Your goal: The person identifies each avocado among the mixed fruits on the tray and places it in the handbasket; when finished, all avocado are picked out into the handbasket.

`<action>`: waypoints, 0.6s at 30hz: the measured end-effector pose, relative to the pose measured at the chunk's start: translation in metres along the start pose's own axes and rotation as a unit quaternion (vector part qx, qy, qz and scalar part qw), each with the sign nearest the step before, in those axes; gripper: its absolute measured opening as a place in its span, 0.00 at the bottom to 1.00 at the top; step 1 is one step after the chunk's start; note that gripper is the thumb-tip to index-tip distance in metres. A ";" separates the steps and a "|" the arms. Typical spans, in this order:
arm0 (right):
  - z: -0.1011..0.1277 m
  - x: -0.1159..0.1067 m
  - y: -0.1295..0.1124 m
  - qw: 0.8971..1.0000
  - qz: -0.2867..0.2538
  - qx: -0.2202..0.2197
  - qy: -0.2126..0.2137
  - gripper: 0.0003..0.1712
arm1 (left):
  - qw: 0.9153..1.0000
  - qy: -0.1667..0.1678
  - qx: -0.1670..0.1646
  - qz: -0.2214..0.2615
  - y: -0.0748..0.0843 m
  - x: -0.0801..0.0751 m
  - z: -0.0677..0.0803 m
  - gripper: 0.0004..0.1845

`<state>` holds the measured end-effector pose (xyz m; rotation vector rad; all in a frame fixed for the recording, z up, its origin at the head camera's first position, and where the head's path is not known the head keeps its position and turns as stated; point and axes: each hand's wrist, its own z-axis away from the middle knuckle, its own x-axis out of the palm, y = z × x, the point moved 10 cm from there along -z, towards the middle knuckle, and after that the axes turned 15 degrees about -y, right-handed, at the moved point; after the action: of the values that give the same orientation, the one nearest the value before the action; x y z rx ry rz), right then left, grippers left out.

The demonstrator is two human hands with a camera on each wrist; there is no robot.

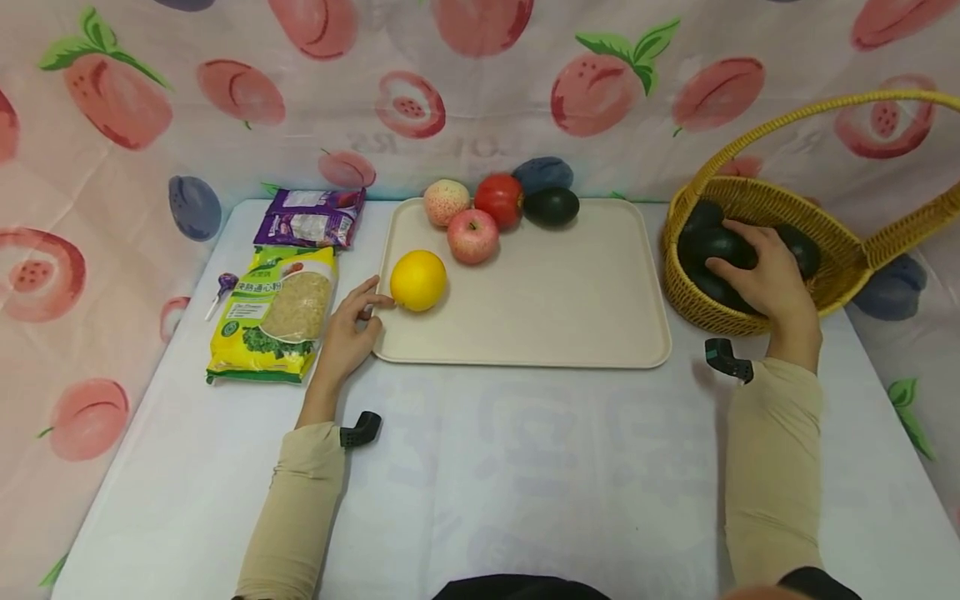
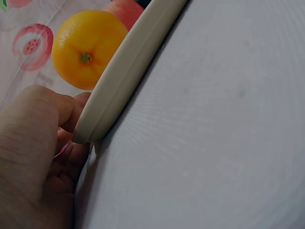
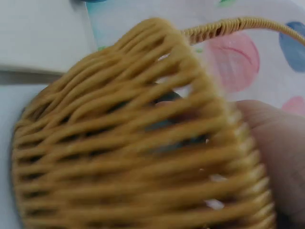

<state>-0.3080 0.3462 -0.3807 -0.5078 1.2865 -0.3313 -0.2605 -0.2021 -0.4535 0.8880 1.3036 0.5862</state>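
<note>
Avocado, lying in the basket under our right hand, should be cupped firmly by its curled fingers while our relaxed left hand steadies the tray corner.

The right hand lies in the basket on an avocado. Left of it sits the tray; the left hand touches its far edge, beside the orange.
</note>
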 end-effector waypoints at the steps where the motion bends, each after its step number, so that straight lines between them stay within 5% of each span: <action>1: -0.001 0.002 0.001 1.000 0.002 0.004 -0.005 0.36 | 1.000 -0.001 0.001 0.001 0.000 0.000 0.000 0.15; 18: -0.003 0.008 0.006 0.999 -0.003 0.041 -0.019 0.34 | 1.000 0.000 -0.003 0.001 0.000 0.001 0.001 0.14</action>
<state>-0.3089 0.3470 -0.3909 -0.4471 1.2297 -0.3763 -0.2598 -0.2018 -0.4540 0.8849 1.2998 0.5918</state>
